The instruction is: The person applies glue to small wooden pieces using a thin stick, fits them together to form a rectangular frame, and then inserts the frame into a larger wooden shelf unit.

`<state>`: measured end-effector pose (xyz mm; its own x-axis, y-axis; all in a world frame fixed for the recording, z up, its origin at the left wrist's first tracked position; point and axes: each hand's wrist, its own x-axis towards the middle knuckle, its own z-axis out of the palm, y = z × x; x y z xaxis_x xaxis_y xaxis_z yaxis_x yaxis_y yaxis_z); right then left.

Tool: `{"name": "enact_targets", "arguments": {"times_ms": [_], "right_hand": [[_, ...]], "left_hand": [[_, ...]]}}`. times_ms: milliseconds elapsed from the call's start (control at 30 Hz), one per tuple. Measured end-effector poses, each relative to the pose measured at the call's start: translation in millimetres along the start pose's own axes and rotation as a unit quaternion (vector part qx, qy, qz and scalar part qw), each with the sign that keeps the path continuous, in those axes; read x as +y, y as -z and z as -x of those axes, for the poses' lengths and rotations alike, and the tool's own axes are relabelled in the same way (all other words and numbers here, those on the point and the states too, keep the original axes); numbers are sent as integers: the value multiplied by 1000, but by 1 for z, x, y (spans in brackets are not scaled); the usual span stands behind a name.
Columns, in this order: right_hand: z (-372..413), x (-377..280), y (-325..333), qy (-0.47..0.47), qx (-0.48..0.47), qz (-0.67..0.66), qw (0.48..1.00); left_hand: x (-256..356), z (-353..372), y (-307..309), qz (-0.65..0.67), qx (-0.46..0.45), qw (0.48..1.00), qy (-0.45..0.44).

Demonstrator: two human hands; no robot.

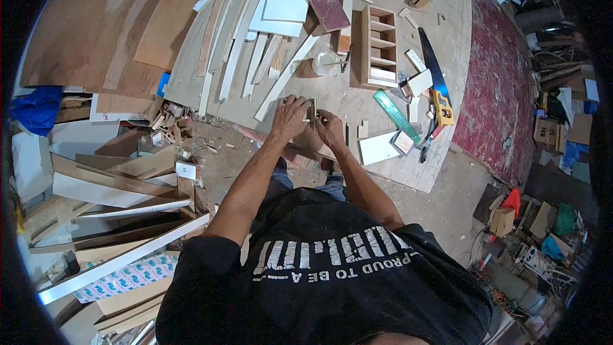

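Note:
At the near edge of the workbench (408, 169), a small pale wooden piece (311, 109), perhaps a little box or frame, stands between my hands. My left hand (291, 117) is closed on its left side, fingers over the top. My right hand (330, 130) pinches at its right side; the fingertips are small in view, and anything else in them is hidden. A little further off are a clear round container (325, 62) and a wooden rack with compartments (379, 45). Beside my right hand lie a small wood block (363, 129) and a white board (378, 147).
To the right lie a green strip (397, 115) and a handsaw (434, 67) with a yellow handle. Long wooden strips (233, 45) and a dark red board (324, 3) cover the bench's far left. Scrap boards (121, 191) pile up on the left floor.

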<state>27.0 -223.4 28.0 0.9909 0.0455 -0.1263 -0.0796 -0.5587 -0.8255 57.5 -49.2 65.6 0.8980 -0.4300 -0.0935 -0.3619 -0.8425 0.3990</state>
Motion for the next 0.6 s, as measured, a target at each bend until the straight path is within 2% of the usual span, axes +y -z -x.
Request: {"name": "enact_targets", "arguments": {"times_ms": [167, 233, 567, 600], "right_hand": [[-2, -2, 0, 26, -1, 15, 1000], [-1, -11, 5, -1, -32, 12, 999], [-6, 1, -2, 44, -7, 34, 998], [-8, 0, -2, 18, -35, 32, 999]], "left_hand": [[2, 1, 0, -7, 9, 1000, 0], [1, 1, 1, -6, 10, 1000, 0], [-2, -1, -7, -7, 20, 1000, -13], [-1, -1, -8, -6, 26, 1000, -13]]}}
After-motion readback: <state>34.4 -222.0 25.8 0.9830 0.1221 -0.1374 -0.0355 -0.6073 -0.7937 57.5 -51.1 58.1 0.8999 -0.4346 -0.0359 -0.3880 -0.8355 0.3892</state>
